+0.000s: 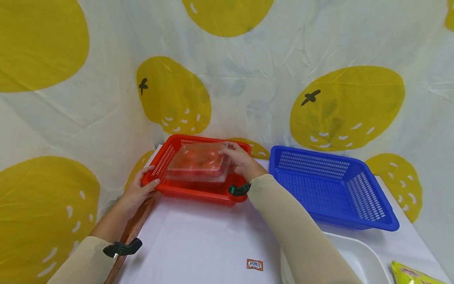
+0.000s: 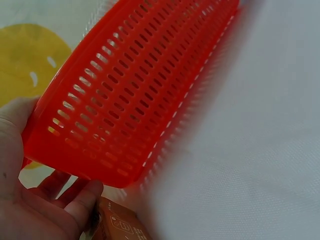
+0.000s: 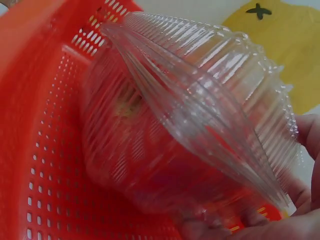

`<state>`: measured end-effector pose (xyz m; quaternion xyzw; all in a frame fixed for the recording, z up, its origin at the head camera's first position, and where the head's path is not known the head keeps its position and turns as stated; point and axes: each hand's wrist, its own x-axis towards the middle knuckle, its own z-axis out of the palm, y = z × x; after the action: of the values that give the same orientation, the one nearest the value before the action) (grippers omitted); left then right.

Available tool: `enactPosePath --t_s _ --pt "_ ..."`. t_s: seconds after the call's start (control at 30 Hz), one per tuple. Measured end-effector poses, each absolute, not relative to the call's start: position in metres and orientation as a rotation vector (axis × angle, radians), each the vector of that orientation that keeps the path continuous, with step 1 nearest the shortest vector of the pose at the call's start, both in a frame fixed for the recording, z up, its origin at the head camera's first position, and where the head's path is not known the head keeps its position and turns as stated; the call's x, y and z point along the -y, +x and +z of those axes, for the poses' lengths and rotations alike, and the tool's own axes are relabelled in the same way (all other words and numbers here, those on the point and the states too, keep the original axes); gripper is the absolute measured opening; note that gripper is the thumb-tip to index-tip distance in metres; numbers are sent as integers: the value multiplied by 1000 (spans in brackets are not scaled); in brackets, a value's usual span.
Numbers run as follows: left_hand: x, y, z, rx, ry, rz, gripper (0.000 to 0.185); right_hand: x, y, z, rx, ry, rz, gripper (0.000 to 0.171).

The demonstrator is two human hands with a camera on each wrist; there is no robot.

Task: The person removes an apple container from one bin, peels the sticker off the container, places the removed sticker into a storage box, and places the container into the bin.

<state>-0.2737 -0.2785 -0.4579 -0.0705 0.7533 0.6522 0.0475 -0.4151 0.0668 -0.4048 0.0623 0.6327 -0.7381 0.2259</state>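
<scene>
A red perforated plastic basket stands at the back left of the table. My left hand grips its near left corner; in the left wrist view, fingers of the left hand curl at the rim, beside the slotted wall. My right hand holds a clear plastic clamshell box by its right end, over the inside of the basket. Ribbed sides and a closed rim of the clamshell show in the right wrist view, with red contents and a yellowish spot behind the plastic. The contents are blurred by the ribs.
A blue perforated basket stands to the right, with a white tub in front, partly behind my right sleeve. Near the front lie a small FOX'S label and a yellow packet. A brown box lies under my left forearm.
</scene>
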Motion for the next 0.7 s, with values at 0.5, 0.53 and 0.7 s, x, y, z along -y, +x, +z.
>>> enactPosePath --t_s 0.5,0.53,0.7 --pt "273 -275 -462 -2312 -224 1957 76 -57 -424 -425 -1981 51 -1857 74" --pt "273 -275 -462 -2313 -216 1958 75 -56 -425 -424 -2004 41 -1838 75" --pt "277 -275 -462 -2320 -237 1967 76 -45 -434 -425 -2107 -9 -1781 66"
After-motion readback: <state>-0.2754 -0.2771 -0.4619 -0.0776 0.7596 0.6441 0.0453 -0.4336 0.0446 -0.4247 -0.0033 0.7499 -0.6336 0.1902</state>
